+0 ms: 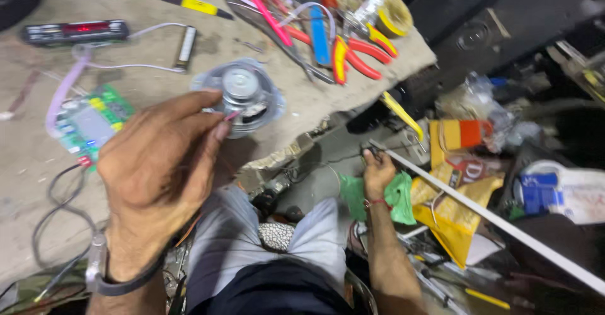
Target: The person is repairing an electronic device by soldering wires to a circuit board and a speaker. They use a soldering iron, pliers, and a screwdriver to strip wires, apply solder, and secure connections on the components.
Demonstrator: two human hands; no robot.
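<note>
Here my left hand (157, 170) pinches a thin wire (232, 116) just left of the speaker (242, 94) on the counter (25, 151); my right hand (378, 173), lower right, grips something dark.

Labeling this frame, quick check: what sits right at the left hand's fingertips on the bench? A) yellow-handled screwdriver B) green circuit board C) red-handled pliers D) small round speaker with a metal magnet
D: the left hand pinches thin wires right at the small round speaker, while the green circuit board lies further left and the red-handled pliers lie further right.
</note>
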